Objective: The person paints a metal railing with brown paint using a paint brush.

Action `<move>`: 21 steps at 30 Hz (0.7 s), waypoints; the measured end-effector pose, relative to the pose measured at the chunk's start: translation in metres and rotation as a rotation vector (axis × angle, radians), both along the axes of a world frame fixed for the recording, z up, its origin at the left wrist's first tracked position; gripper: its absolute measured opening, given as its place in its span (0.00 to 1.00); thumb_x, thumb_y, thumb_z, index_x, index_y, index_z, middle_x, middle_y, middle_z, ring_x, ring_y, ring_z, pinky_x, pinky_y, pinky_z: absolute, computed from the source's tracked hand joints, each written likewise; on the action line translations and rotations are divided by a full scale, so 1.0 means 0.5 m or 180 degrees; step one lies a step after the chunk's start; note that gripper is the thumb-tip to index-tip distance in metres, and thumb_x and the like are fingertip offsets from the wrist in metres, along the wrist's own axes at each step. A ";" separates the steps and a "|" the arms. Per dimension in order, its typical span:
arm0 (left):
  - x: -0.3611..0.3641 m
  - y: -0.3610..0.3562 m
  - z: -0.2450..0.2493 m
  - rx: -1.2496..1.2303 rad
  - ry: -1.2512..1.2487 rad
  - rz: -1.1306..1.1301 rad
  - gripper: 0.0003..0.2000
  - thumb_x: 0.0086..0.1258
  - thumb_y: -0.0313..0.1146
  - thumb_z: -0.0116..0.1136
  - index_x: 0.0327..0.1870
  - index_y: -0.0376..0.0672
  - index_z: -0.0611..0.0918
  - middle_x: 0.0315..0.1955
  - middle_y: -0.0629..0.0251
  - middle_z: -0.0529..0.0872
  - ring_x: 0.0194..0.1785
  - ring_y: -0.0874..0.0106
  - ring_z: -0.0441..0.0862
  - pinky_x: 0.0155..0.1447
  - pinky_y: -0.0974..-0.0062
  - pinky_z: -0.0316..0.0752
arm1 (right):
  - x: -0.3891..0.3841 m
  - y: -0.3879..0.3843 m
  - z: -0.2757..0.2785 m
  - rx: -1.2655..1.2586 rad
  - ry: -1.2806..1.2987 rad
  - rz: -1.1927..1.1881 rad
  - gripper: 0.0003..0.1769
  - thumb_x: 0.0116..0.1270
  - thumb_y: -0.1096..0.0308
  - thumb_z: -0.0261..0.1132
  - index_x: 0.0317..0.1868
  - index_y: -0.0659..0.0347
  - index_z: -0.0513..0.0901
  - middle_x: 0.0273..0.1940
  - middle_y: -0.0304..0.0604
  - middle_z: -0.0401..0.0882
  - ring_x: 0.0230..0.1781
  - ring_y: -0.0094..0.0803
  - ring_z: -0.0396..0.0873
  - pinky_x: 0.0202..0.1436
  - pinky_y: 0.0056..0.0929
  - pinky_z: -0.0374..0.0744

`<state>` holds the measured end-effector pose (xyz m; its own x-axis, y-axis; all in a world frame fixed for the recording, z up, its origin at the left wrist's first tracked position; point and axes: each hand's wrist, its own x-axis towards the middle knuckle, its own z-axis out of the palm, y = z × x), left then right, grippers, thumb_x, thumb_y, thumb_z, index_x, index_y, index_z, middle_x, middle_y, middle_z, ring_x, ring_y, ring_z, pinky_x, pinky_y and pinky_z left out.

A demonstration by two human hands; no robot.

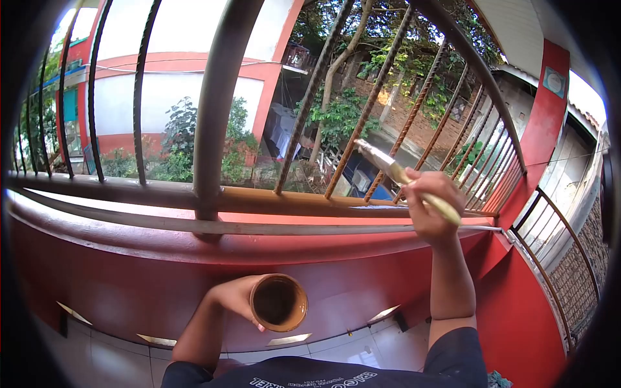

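My right hand (pixel 435 202) is closed around the pale handle of a paintbrush (pixel 387 165). The brush points up and to the left, and its tip overlaps a rusty twisted bar (pixel 345 160) of the metal railing in this view. Lower down, my left hand (pixel 237 296) wraps the side of an orange-brown cup (pixel 300 312), with dark content inside. The cup is in front of the red wall, its mouth facing up toward me. Bars on the left, such as this one (pixel 140 90), look dark, while several on the right are rusty brown.
A thick post (pixel 223 97) and bottom rail (pixel 272 199) stand on the red ledge, with a pale pipe (pixel 310 228) running along it. A red pillar (pixel 546 97) rises at right. Beyond are plants and a white-and-red building (pixel 181 97). Tiles (pixel 119 355) cover the floor.
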<state>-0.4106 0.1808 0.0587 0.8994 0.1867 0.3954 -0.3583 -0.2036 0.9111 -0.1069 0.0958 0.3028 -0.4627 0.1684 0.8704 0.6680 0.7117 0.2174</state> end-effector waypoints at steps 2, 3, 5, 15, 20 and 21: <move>-0.001 -0.003 0.010 -0.0003 0.0006 0.0027 0.51 0.38 0.36 0.88 0.68 0.38 0.69 0.60 0.62 0.79 0.62 0.72 0.75 0.66 0.67 0.71 | 0.015 0.040 -0.009 -0.0135 0.1362 0.0755 0.09 0.63 0.85 0.66 0.40 0.63 0.79 0.42 0.48 0.84 0.47 0.37 0.86 0.51 0.31 0.86; -0.002 -0.006 0.014 -0.0012 0.0023 0.0027 0.51 0.38 0.36 0.88 0.68 0.39 0.69 0.59 0.62 0.79 0.61 0.72 0.75 0.66 0.67 0.71 | 0.009 0.061 -0.008 -0.0231 0.2042 0.1254 0.08 0.64 0.83 0.65 0.42 0.64 0.79 0.44 0.49 0.83 0.48 0.36 0.85 0.51 0.31 0.86; 0.000 -0.013 0.017 -0.0207 -0.0134 -0.0033 0.51 0.37 0.35 0.89 0.67 0.39 0.70 0.59 0.62 0.79 0.61 0.72 0.76 0.65 0.66 0.72 | -0.017 0.087 0.003 -0.0922 0.2851 0.1861 0.09 0.66 0.82 0.64 0.45 0.64 0.79 0.46 0.50 0.83 0.48 0.34 0.84 0.53 0.31 0.87; -0.030 0.002 -0.008 -0.0351 0.0005 -0.0151 0.53 0.35 0.36 0.89 0.68 0.40 0.69 0.61 0.63 0.78 0.63 0.72 0.74 0.68 0.66 0.70 | 0.016 0.127 -0.041 -0.0696 0.3409 0.1642 0.11 0.67 0.83 0.63 0.47 0.61 0.79 0.47 0.51 0.83 0.46 0.34 0.85 0.49 0.31 0.89; -0.029 0.007 0.001 -0.0191 0.0015 -0.0300 0.51 0.39 0.36 0.88 0.68 0.40 0.69 0.62 0.63 0.76 0.65 0.72 0.73 0.69 0.66 0.68 | -0.033 0.077 -0.046 0.0218 0.3038 0.0941 0.08 0.66 0.82 0.64 0.45 0.65 0.79 0.48 0.51 0.82 0.48 0.33 0.84 0.51 0.29 0.86; -0.028 0.006 0.000 -0.0199 0.0035 -0.0344 0.50 0.39 0.37 0.88 0.68 0.40 0.69 0.62 0.63 0.76 0.65 0.72 0.73 0.69 0.66 0.68 | -0.051 0.080 -0.047 0.0523 0.2667 0.0629 0.08 0.67 0.83 0.64 0.44 0.66 0.79 0.49 0.51 0.82 0.48 0.33 0.84 0.52 0.27 0.85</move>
